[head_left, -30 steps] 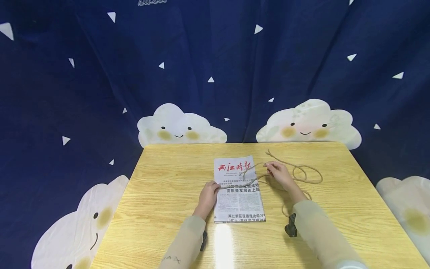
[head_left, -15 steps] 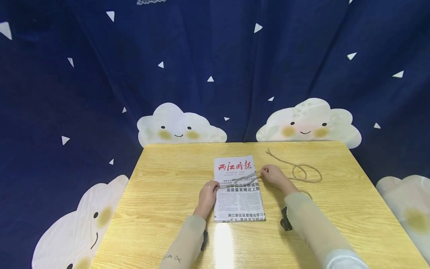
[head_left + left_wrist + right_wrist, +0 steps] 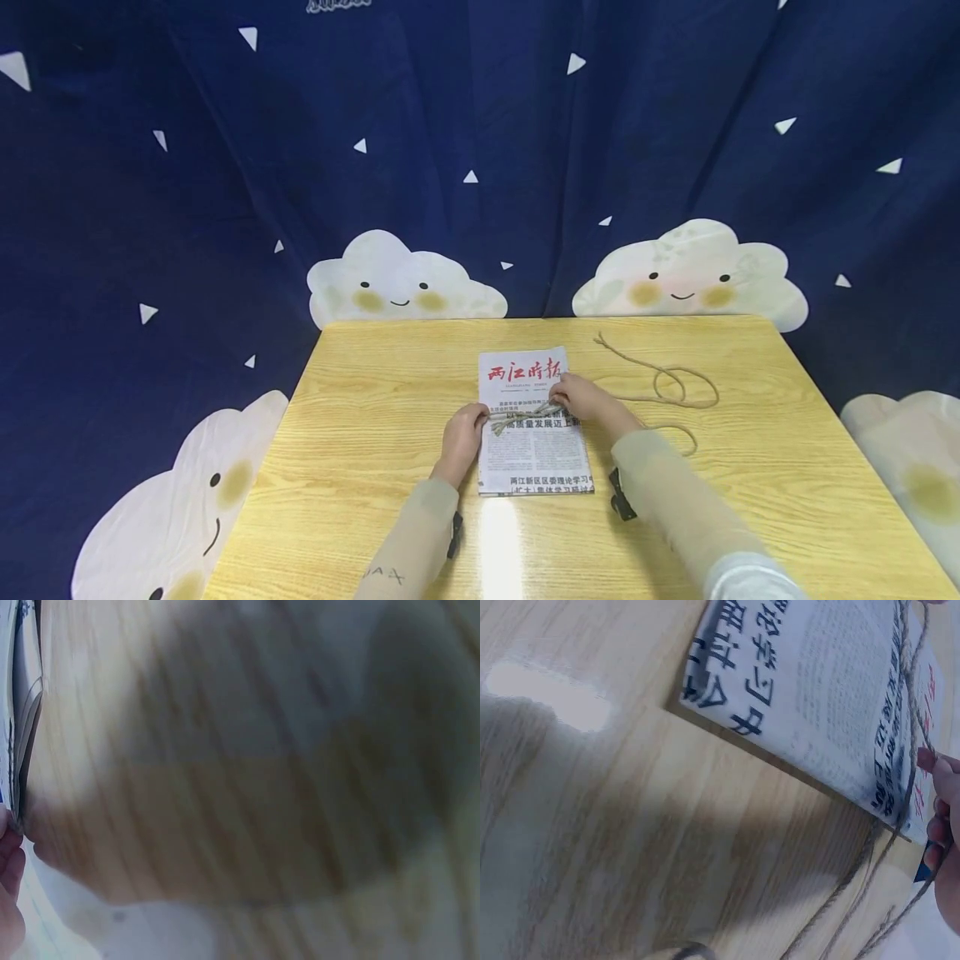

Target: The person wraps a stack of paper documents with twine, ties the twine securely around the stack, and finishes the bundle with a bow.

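Head view: a newspaper (image 3: 531, 458) lies flat on the bench (image 3: 375, 400), with rope (image 3: 536, 411) across its middle. The left hand (image 3: 461, 435), fingers curled at the paper's 9 o'clock edge, appears to pin the rope there. The right hand (image 3: 585, 396), at 2 o'clock, pinches rope above the sheet; slack loops lie toward 3 o'clock. Judgement: best to keep the left pinch firm while the right draws gently, strands uncrossed and the paper unbuckled. The strand under the right fingers is covered.

Left wrist view: fingertips close on the paper's edge at 8 o'clock; no rope is discernible, the hand is mostly cut off, the rest dim.

Right wrist view: thumb and finger hold a strand at 3 o'clock; three lengths trail toward 6 o'clock, ends cropped. A dark curve there is too blurred to identify.
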Tool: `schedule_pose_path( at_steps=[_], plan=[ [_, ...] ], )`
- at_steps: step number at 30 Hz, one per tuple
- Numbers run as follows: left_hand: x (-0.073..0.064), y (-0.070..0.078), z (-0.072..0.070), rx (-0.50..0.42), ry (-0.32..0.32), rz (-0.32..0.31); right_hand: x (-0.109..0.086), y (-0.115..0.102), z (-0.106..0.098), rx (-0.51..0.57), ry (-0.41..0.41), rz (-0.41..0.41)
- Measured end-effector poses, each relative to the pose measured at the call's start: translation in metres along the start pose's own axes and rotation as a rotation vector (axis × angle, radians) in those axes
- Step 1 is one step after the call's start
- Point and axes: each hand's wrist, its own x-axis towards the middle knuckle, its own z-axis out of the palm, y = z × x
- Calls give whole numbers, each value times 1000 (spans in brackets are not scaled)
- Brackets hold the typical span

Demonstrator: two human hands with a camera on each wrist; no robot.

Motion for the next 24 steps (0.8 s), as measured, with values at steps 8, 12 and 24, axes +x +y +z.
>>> schedule_pose_path(
  at_steps=[8, 12, 24],
  plan=[
    [1, -1, 1, -37, -2, -3, 0, -9, 15, 29, 87, 26],
    [2, -1, 1, -31, -13, 8, 1, -9, 22, 112, 126, 108],
    [2, -1, -1, -60, -25, 35, -26, 16, 22, 261, 384, 308]
  ],
)
